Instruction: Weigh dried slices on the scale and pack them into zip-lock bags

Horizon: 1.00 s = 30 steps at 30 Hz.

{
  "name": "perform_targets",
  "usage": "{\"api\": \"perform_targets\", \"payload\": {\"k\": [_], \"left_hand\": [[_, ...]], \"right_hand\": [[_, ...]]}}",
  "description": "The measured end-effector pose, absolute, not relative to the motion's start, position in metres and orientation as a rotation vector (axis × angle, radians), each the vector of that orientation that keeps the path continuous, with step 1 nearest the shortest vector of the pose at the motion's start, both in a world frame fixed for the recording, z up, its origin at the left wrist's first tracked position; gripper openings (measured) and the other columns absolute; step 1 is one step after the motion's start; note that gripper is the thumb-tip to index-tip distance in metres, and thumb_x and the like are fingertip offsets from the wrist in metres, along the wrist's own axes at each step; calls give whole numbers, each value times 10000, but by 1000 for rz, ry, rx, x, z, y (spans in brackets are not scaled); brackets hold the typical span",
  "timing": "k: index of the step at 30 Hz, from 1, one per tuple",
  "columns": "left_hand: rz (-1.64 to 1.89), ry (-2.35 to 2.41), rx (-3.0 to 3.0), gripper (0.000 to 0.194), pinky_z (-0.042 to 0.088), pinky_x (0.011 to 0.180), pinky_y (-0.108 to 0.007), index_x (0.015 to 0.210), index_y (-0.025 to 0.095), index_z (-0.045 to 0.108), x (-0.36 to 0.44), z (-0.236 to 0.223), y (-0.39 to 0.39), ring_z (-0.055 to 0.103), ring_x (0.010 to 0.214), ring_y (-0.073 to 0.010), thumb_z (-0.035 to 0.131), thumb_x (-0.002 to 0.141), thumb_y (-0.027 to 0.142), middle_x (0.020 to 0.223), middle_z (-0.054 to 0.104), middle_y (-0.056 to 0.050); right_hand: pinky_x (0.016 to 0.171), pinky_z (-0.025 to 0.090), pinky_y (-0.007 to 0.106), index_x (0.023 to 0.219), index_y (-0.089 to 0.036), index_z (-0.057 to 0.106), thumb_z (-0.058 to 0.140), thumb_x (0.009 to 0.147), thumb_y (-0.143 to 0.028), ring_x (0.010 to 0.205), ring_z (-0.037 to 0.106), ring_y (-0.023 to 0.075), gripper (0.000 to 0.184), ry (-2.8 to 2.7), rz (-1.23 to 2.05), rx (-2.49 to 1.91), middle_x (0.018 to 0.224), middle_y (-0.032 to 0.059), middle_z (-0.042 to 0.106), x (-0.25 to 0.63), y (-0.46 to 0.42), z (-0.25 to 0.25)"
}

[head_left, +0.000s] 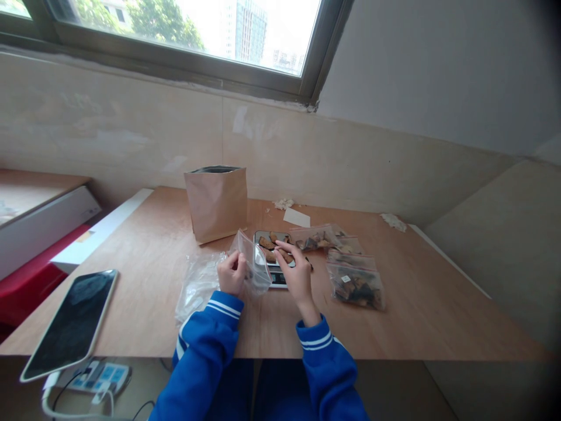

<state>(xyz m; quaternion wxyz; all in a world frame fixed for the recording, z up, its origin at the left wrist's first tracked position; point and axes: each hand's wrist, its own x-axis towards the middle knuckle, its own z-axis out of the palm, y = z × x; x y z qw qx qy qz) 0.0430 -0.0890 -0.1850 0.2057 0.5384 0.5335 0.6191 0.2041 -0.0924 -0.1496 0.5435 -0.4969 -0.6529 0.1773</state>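
Note:
My left hand (232, 273) is closed on the edge of a clear zip bag (256, 272), whose mouth gapes toward the right. Beside it, a small digital scale (279, 279) carries several dried brown slices (267, 242) on its tray. Over that tray is my right hand (298, 275), thumb and forefinger drawn together in a pinch among the slices. Whatever lies between those fingertips is too small to make out. Under and left of my left hand lies a heap of clear plastic bags (199, 286).
A brown paper pouch (217, 204) stands open behind the bags. Filled zip bags (356, 286) lie right of the scale. A white card (297, 217) and crumpled scraps (284, 203) are near the wall. A tablet (72, 321) overhangs the front left table edge, above a power strip (99, 375).

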Motion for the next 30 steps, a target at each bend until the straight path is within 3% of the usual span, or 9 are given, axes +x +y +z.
{"api": "perform_targets", "payload": {"k": [4, 7, 11, 17, 26, 30], "left_hand": [[1729, 1479, 1514, 395, 273, 469, -242, 489, 204, 374, 43, -184, -90, 352, 437, -96, 462, 838, 367, 440, 358, 44], [1742, 1470, 1471, 390, 298, 474, -241, 497, 206, 390, 43, -183, -91, 374, 439, -101, 455, 842, 377, 438, 390, 38], [1743, 1472, 1445, 392, 297, 469, -242, 493, 207, 394, 43, -183, -91, 375, 433, -101, 456, 837, 386, 431, 389, 38], [1733, 1489, 1489, 374, 282, 470, -241, 492, 204, 391, 44, -180, -93, 364, 431, -96, 468, 824, 358, 431, 384, 42], [1737, 1512, 1469, 384, 287, 477, -242, 488, 205, 403, 44, -182, -91, 370, 434, -98, 469, 821, 385, 431, 403, 39], [1756, 1512, 1463, 380, 305, 482, -241, 491, 208, 413, 44, -184, -91, 384, 435, -102, 466, 829, 374, 435, 413, 37]], "right_hand": [[888, 529, 331, 1142, -220, 655, 590, 888, -344, 978, 661, 192, 290, -1572, 656, -1063, 1075, 60, 705, 182, -96, -109], [859, 527, 325, 1094, -234, 673, 546, 909, -326, 972, 642, 190, 243, -1675, 584, -1081, 1077, 57, 692, 176, -91, -101], [910, 499, 382, 1019, -208, 676, 460, 938, -263, 1013, 610, 221, 238, -1733, 423, -1218, 1041, 86, 679, 184, -81, -134], [926, 483, 438, 1093, -195, 648, 493, 890, -171, 1012, 592, 258, 257, -1932, 342, -1295, 1055, 101, 668, 195, -77, -180], [878, 517, 333, 1080, -209, 679, 551, 898, -362, 982, 649, 205, 270, -1596, 507, -1137, 1071, 73, 705, 177, -82, -115], [1004, 458, 378, 1145, -233, 662, 447, 956, -345, 1136, 583, 211, 307, -1753, 418, -1177, 1173, 84, 656, 179, -68, -123]]}}
